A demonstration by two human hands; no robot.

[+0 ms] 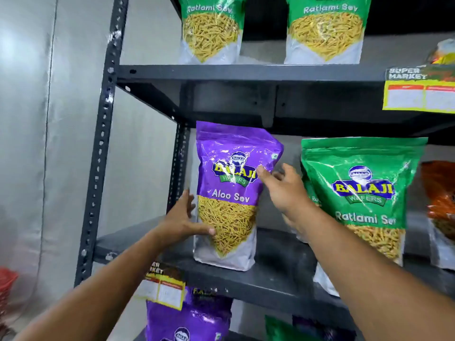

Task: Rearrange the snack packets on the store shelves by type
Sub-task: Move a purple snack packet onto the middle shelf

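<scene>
A purple Aloo Sev packet [231, 193] stands upright at the left end of the middle shelf [270, 284]. My left hand [184, 220] grips its lower left edge, thumb across the front. My right hand [283, 190] touches the packet's right side, thumb on the front and fingers spread behind it. A green Ratlami Sev packet [364, 193] stands just right of my right hand on the same shelf. Two more green Ratlami Sev packets [211, 28] [325, 28] stand on the shelf above. Another purple packet [189, 321] sits on the shelf below.
The dark metal rack's upright post [98, 153] rises at the left, beside a grey wall. An orange packet [440, 205] shows at the right edge. Yellow price tags [418, 92] [165, 289] hang from the shelf edges. A red basket [6, 281] sits at far left.
</scene>
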